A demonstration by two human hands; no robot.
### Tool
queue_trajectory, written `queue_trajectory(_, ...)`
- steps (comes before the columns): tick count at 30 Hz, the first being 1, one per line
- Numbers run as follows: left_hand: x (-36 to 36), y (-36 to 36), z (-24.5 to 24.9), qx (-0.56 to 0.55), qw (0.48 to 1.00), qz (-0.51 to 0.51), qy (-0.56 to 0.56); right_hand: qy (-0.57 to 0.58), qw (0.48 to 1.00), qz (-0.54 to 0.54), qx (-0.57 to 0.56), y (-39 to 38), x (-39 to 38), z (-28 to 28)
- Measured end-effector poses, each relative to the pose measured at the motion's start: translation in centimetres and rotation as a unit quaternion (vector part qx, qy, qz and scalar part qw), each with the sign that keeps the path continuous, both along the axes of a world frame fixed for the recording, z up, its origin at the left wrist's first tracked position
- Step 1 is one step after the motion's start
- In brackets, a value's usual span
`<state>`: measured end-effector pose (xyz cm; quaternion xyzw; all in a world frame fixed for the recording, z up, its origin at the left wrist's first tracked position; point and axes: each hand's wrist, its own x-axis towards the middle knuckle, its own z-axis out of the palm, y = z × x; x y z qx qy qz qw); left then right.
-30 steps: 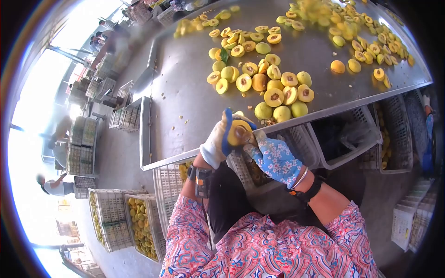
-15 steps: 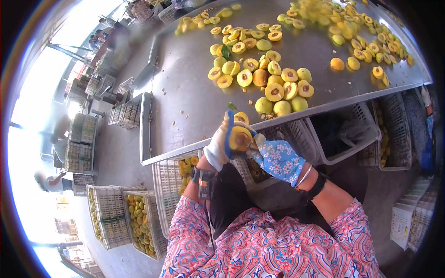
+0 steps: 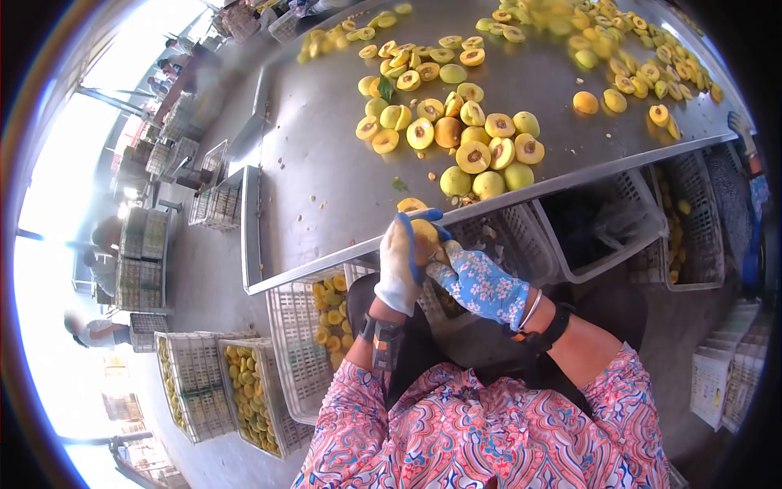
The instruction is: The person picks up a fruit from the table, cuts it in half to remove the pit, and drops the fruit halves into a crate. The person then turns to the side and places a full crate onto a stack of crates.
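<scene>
My left hand [image 3: 401, 262], in a white glove with blue palm, is wrapped round a yellow peach half [image 3: 424, 241] at the table's front edge. My right hand [image 3: 482, 282], in a blue flowered glove, is closed against the near right side of that peach half. What its fingers grip, if anything, is hidden. Just beyond my left fingertips another cut peach [image 3: 411, 204] lies on the metal table [image 3: 326, 179]. Past it sits a pile of halved and whole peaches [image 3: 473, 157], several with the pit showing.
Crates of peach halves [image 3: 252, 391] stand on the floor at left. Below the table edge are another peach crate [image 3: 305, 350] and a dark-lined bin [image 3: 599, 220]. More peaches [image 3: 643, 69] cover the table's far right. A co-worker's gloved hand [image 3: 743, 134] shows at the right edge.
My left hand has turned, its fingers now reaching over the peach half, whose cut face shows less. Both hands stay together. At the right edge a co-worker's hand has come onto the table edge.
</scene>
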<state>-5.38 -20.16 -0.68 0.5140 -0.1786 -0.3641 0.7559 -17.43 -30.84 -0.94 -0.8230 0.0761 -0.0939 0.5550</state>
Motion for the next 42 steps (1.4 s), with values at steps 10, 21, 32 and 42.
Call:
queue_trajectory(10,-0.5,-0.4,-0.8,0.078,0.992,0.069,-0.070,0.094,0.955,0.049,0.277,0.2,-0.1,0.3)
queue_trajectory(21,-1.7,-2.2,0.2,0.012,0.991,0.089,0.099,0.070,0.921,0.039,0.381,0.7,-0.1,0.2)
queue_trajectory(32,0.8,-1.2,1.0,-0.015,0.981,0.100,0.167,0.048,0.996,0.063,0.048,-2.1,-1.6,0.4)
queue_trajectory(42,7.1,15.9,2.4,0.480,0.735,0.125,-0.461,0.190,0.925,0.154,-0.290,-4.5,-3.2,-3.2)
